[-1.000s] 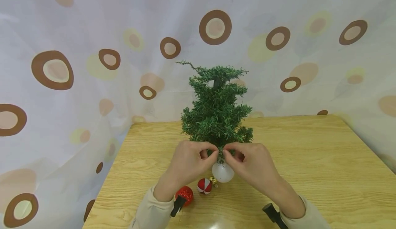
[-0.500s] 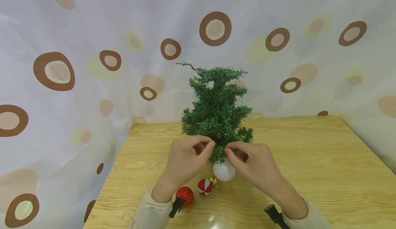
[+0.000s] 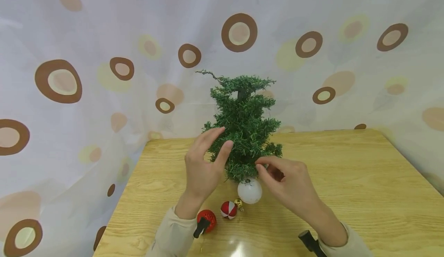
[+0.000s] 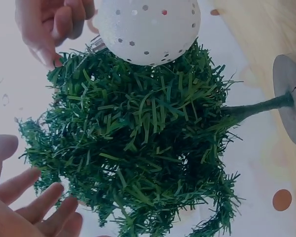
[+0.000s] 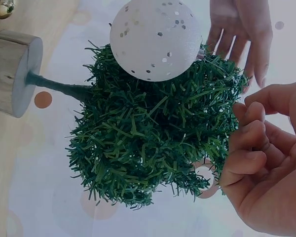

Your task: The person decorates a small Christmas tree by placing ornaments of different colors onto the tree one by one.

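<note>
A small green artificial Christmas tree point(image 3: 243, 122) stands on the table. A white speckled bauble point(image 3: 249, 191) hangs at its lower front; the same bauble point(image 5: 155, 39) fills the top of the right wrist view. My right hand point(image 3: 291, 182) pinches a branch tip just above and right of the bauble, thumb against index finger. My left hand point(image 3: 202, 168) is raised at the tree's left side, thumb and fingers spread apart, holding nothing. The left wrist view shows the left hand's fingers point(image 4: 44, 202) extended beside the branches.
A red glitter bauble point(image 3: 209, 217), partly hidden by a black wrist mount point(image 3: 202, 226), lies on the wooden table point(image 3: 347, 187). Near it are a red-and-white ball point(image 3: 229, 209) and a small gold bauble point(image 3: 238, 202). A patterned cloth point(image 3: 138, 29) hangs behind and at the sides.
My left hand has drawn away from the branch above the bauble, moving left and up, and its fingers have spread. My right hand has shifted slightly right, still pinching. The bauble hangs almost unmoved.
</note>
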A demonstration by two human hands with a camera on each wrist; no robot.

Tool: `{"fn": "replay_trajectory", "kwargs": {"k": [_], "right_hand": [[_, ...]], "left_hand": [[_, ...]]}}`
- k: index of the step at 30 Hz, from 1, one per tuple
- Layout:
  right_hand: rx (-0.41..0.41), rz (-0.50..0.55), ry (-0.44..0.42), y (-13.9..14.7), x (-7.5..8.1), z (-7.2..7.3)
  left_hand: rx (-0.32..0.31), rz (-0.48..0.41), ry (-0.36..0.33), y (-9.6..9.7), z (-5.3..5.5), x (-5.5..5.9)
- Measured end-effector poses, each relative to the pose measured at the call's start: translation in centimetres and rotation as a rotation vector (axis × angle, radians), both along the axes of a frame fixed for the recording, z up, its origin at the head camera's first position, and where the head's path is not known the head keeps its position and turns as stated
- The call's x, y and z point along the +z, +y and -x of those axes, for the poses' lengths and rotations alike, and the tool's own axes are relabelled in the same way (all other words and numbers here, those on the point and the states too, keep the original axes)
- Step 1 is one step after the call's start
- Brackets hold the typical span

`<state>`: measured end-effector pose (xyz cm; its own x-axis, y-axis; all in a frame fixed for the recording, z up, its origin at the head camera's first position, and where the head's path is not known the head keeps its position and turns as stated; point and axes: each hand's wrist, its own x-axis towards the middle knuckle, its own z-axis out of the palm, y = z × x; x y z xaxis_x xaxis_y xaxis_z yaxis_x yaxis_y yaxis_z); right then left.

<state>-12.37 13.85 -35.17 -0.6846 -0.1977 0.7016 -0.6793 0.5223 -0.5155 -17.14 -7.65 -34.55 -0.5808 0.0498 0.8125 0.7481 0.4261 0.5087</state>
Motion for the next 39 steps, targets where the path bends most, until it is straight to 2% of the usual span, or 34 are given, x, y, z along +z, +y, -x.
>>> {"fn": "replay_trajectory", "kwargs": {"k": [5, 9, 19, 34, 39], "right_hand": [[-0.013, 0.006, -0.007, 0.1, 0.0, -0.1], [-0.011, 0.009, -0.008, 0.2, 0.0, -0.1], [-0.019, 0.007, -0.029, 0.4, -0.1, -0.3], [0.04, 0.006, -0.042, 0.5, -1.0, -1.0], [0.078, 0.003, -0.031, 0.4, -1.5, -1.3]], "left_hand": [[-0.082, 0.032, -0.153, -0.1, 0.1, -0.1], [-0.11, 0.02, -0.217, -0.1, 0.2, -0.2], [-0.141, -0.022, -0.237, -0.5, 0.7, -0.3], [-0.099, -0.04, -0.232, -1.9, 2.2, 0.1], [-0.094, -0.076, -0.27, -2.4, 2.7, 0.2]]}}
